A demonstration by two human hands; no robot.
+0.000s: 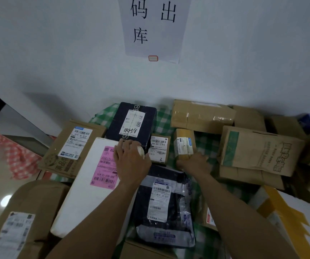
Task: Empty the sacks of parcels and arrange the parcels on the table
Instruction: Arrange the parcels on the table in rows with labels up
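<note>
i am reaching both arms out over a green checked tablecloth (162, 124) that is crowded with parcels. my right hand (194, 163) is curling its fingers round the near end of a small taped parcel (185, 144). that parcel is lying on the cloth between a small brown box (158, 149) and a brown paper parcel with a green stripe (258, 150). my left hand (131, 161) is resting palm down on the far corner of a white box with a pink label (87, 184). its fingers are bending over something pale just beside the black box (131, 121), and i cannot tell whether they are gripping it or only touching it. a dark plastic mailer (164, 204) is lying between my forearms. a large taped carton (200, 114) is sitting against the wall, and a flat brown box (72, 146) is lying to the left of the white one. a paper sign (154, 25) is hanging on the wall above.
</note>
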